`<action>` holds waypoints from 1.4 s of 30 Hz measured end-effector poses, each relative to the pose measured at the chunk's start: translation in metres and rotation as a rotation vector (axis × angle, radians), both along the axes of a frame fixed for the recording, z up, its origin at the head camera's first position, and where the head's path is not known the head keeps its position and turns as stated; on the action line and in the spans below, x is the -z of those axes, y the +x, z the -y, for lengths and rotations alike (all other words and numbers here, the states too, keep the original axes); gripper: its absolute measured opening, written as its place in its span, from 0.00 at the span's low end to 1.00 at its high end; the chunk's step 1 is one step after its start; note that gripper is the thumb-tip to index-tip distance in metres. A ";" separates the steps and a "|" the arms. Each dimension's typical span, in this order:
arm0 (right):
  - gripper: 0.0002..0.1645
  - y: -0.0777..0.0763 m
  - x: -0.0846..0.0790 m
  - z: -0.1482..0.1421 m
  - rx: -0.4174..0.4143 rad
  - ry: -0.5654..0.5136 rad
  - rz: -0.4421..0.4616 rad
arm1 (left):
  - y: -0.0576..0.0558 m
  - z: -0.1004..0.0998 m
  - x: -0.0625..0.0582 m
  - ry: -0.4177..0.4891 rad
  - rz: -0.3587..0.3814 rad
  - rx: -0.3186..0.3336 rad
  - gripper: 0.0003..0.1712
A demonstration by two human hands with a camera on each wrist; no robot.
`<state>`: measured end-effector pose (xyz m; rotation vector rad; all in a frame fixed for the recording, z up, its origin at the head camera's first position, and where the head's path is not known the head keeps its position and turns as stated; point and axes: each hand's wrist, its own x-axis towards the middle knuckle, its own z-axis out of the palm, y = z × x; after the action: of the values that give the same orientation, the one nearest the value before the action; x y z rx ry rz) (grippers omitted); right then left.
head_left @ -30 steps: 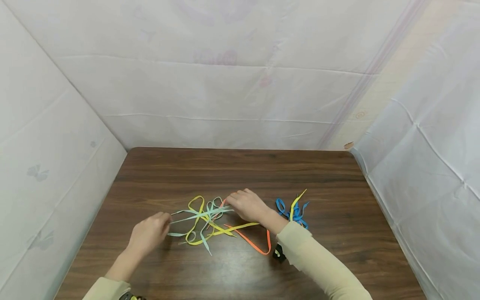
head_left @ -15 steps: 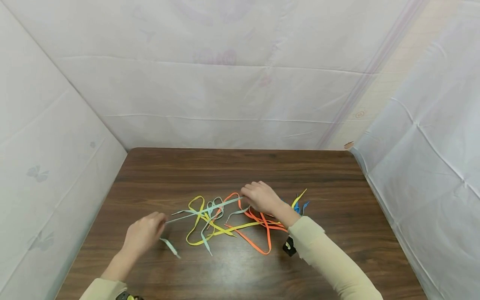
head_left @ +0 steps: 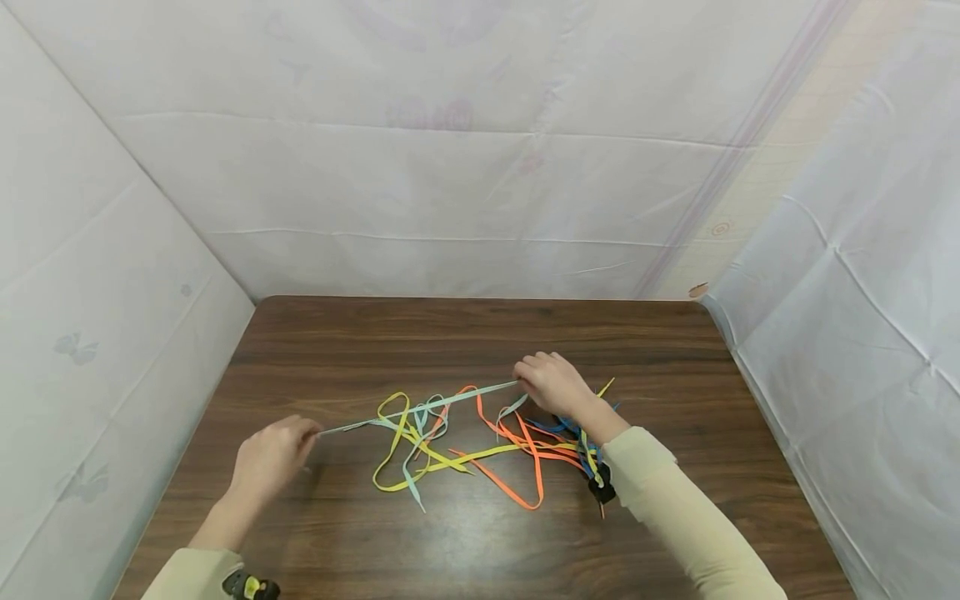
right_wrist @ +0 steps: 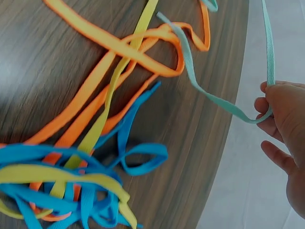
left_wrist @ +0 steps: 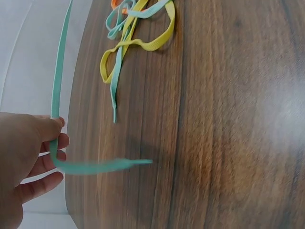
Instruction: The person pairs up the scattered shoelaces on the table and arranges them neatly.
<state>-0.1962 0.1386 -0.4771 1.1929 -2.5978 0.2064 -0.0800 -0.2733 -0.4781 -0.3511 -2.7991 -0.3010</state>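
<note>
A mint-green shoelace (head_left: 483, 390) is drawn out straight between the two hands, slanting up to the right above the table. My left hand (head_left: 270, 458) pinches it near one end, and in the left wrist view a short tipped tail (left_wrist: 95, 168) hangs past the fingers. My right hand (head_left: 555, 385) pinches the other end, its loose tail (right_wrist: 217, 100) curving down. Beneath the stretched lace lie more mint lace (head_left: 411, 479), looped with a yellow shoelace (head_left: 491, 452). Orange laces (head_left: 537, 479) spread below the right hand, and blue laces (right_wrist: 157, 149) bunch near that wrist.
The dark wood table (head_left: 465, 333) runs back to a white sheet wall (head_left: 450, 192). More white sheeting (head_left: 847, 350) closes off the right side, and another white panel (head_left: 97, 350) the left. A black strap device (head_left: 251, 586) sits on the left wrist.
The right hand has moved right and away, the left hand slightly left, pulling the mint lace longer and straighter above the pile. Orange and blue laces show again beneath the right arm.
</note>
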 end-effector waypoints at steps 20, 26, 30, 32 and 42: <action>0.04 -0.020 -0.008 -0.053 0.119 -0.017 0.022 | -0.036 0.023 -0.011 -0.036 0.002 -0.016 0.04; 0.04 -0.026 -0.010 -0.070 0.157 -0.036 0.017 | -0.048 0.027 -0.013 -0.044 0.024 -0.026 0.04; 0.04 -0.029 -0.011 -0.080 0.180 -0.043 0.024 | -0.057 0.028 -0.017 -0.045 0.043 -0.045 0.04; 0.04 -0.030 -0.011 -0.084 0.185 -0.047 0.020 | -0.061 0.029 -0.018 -0.046 0.047 -0.054 0.04; 0.05 -0.039 -0.013 -0.106 0.224 -0.038 0.023 | -0.080 0.033 -0.019 -0.065 0.124 -0.085 0.04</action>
<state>-0.2349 0.2446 -0.4638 0.8822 -2.7081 0.2225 -0.1596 -0.3068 -0.4586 -0.2349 -2.9411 -0.2203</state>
